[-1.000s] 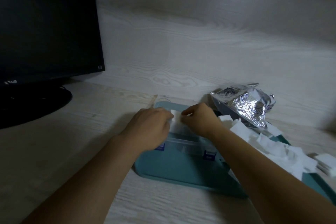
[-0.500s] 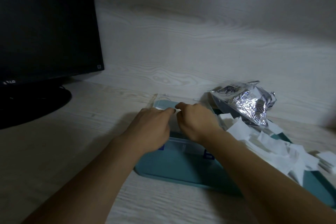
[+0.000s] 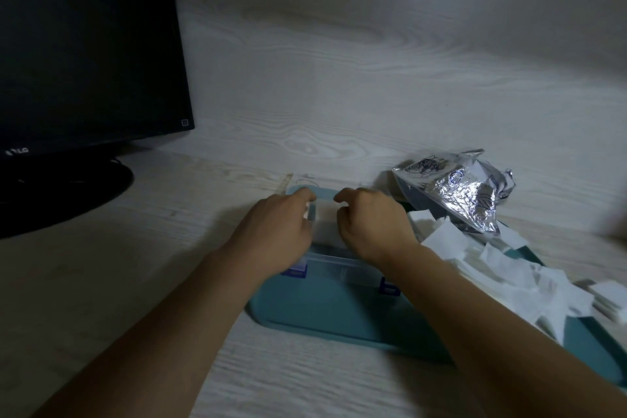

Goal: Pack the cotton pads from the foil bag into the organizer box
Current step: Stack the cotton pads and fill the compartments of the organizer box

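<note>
- The box (image 3: pixel 342 268) sits on the tray (image 3: pixel 325 312), at its left end.
- Loose pads (image 3: pixel 502 268) lie right of the box (some off the tray).
- The bag (image 3: pixel 454 190) lies behind the pads.
- The monitor (image 3: pixel 84 54) stands far left on the bench (image 3: pixel 101 275).

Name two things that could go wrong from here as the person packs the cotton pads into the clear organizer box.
1. Loose cotton pads heaped at the teal tray's right edge might slide onto the desk.
2. Both hands squeeze a stack over the organizer box; it could splay or jam.

One head cam, looks fwd and down from above the desk (image 3: pixel 339 112), close over both forearms; wall at the back.
</note>
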